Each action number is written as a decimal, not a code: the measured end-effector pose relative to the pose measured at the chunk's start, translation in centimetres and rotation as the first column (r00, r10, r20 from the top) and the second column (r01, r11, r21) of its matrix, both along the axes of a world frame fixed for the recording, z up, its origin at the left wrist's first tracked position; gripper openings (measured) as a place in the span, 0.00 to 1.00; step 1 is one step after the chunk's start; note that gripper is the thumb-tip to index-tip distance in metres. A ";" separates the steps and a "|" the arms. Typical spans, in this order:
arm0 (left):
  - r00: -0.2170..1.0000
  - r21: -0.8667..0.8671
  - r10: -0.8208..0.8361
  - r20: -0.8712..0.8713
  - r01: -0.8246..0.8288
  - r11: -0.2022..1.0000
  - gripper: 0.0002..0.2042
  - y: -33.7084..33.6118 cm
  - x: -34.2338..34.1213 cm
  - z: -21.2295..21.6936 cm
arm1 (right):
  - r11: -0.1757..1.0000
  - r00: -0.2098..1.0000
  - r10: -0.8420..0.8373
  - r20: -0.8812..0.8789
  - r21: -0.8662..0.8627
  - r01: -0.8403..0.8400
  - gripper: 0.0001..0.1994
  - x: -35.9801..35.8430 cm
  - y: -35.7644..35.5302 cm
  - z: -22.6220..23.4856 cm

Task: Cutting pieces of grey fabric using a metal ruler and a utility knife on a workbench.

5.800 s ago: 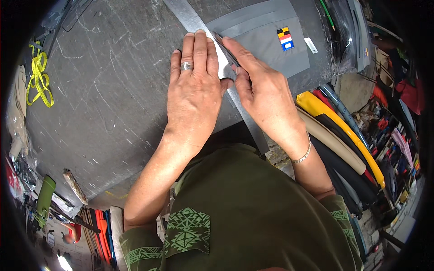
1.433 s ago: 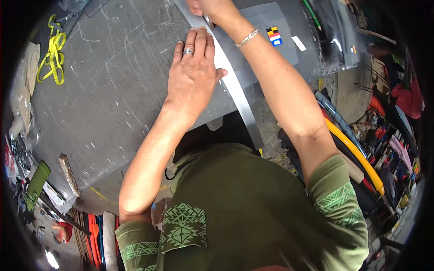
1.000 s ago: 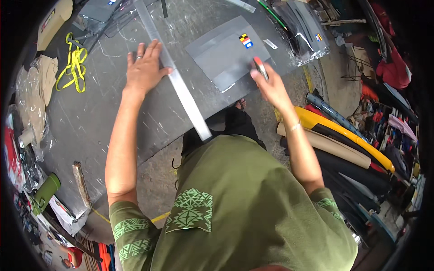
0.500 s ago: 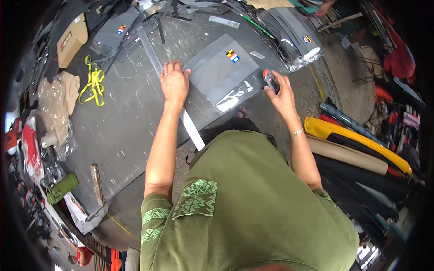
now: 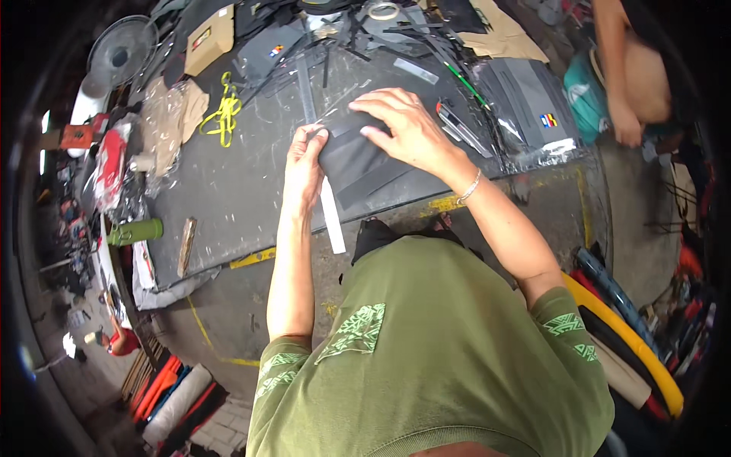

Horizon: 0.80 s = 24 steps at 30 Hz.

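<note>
I have the left hand (image 5: 306, 169) pinched on the edge of the dark sheet (image 5: 365, 169), which sits just right of it. My right hand (image 5: 411, 131) is above the sheet, thumb and fingers apart. A long ruler (image 5: 333, 219) runs under my left hand. The cutter (image 5: 455, 122) lies right of my right hand.

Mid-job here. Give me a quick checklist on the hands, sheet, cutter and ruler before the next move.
1. Left hand holding the grey sheet: ok, at its left edge.
2. Right hand touching the sheet: cannot tell; it is open over it.
3. Cutter out of both hands: ok, lying on the table to the right.
4. Cutter blade retracted: cannot tell, too small.
5. Long ruler fully on the table: not ok, one end juts past the near edge.
6. Co-worker's hand away from the sheet: ok, off at far right.
</note>
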<state>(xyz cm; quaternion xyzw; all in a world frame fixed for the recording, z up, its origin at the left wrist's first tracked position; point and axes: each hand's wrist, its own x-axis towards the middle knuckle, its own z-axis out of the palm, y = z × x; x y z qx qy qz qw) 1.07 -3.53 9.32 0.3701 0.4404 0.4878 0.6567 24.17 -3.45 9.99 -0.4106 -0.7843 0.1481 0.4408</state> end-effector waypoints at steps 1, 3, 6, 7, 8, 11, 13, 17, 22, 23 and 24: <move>1.000 -0.010 -0.023 -0.013 0.022 1.000 0.05 -0.4 -0.1 0.8 | 0.999 0.999 0.035 0.033 0.006 -0.035 0.20 -0.1 0.3 0.3; 0.997 0.011 -0.025 -0.069 0.026 1.000 0.05 -1.3 0.3 2.7 | 0.994 0.994 0.101 0.050 0.039 -0.103 0.18 0.0 0.7 0.8; 0.996 0.038 -0.038 -0.082 0.041 0.998 0.08 -2.2 0.7 4.8 | 0.982 0.984 0.179 0.011 0.058 -0.179 0.16 0.7 0.6 2.0; 0.994 0.055 -0.040 -0.099 0.045 0.997 0.08 -2.5 0.9 5.5 | 0.976 0.982 0.190 -0.023 0.114 -0.186 0.15 0.7 0.5 2.3; 0.993 0.071 -0.041 -0.114 0.050 0.996 0.08 -2.8 1.1 6.0 | 0.976 0.981 0.192 -0.020 0.111 -0.189 0.15 0.7 0.3 2.6; 0.992 0.091 -0.042 -0.119 0.053 0.994 0.09 -3.0 1.0 6.5 | 0.966 0.973 0.231 -0.018 0.121 -0.227 0.14 0.8 -0.2 3.2; 0.995 0.075 -0.064 -0.073 0.069 0.995 0.09 -3.1 0.7 7.0 | 0.959 0.964 0.264 -0.024 0.113 -0.260 0.13 0.8 -0.4 3.2; 0.998 0.073 -0.069 -0.010 0.069 0.995 0.11 -2.8 0.3 6.2 | 0.964 0.973 0.229 -0.004 0.139 -0.227 0.13 0.1 -0.3 3.2; 0.999 0.012 -0.015 -0.047 0.015 1.000 0.12 -2.6 0.2 5.1 | 0.955 0.971 0.228 0.066 0.177 -0.236 0.11 -0.6 -0.4 3.0; 0.995 0.036 -0.019 -0.096 0.023 0.999 0.13 -2.5 0.2 4.8 | 0.956 0.971 0.228 0.070 0.172 -0.237 0.11 -0.7 -0.6 2.9; 0.996 0.023 -0.020 -0.088 0.022 0.999 0.13 -2.4 0.3 4.6 | 0.953 0.968 0.231 0.102 0.175 -0.246 0.13 -0.7 -0.7 2.7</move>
